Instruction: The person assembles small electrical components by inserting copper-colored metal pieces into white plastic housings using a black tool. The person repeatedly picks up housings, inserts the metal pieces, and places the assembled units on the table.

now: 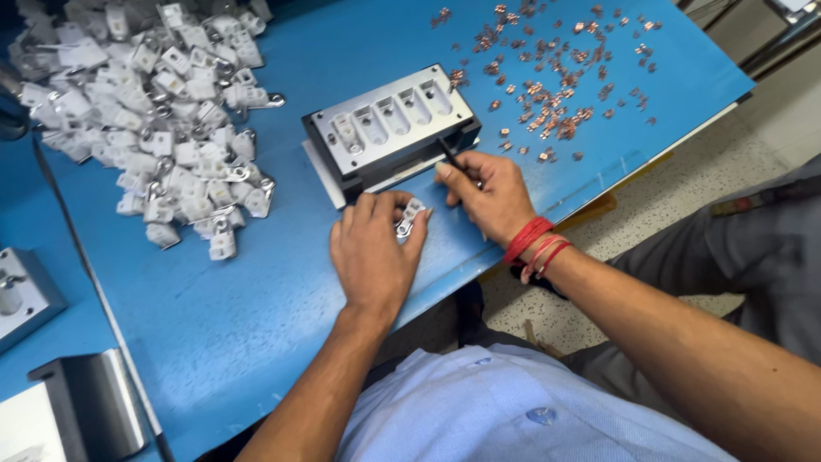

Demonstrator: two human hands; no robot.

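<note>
— White plastic part with a metal ring (410,217), where does the head view put it?

— Pinched at the fingertips of the left hand (374,253), thumb on one side and the other fingers curled round it, flat against the blue table (256,299), just in front of the metal fixture block (391,128).

— And the right hand (485,195)?

— Its fingers are pressed together round a thin dark tool (451,154), held like a pen. The tip points up past the fingertips toward the near edge of the fixture.

— Which step does that look like?

— Judging by the grip, one piece is being readied for the fixture. One slot at the far left of the row seems filled; the rest look empty.

— What would the next move call for?

— Probably lifting the part beyond the fingertips into a free slot, seated square. The small copper clips (547,85) lie well beyond the right fingers; the heap of white parts (154,111) lies well off beyond the left hand.
</note>
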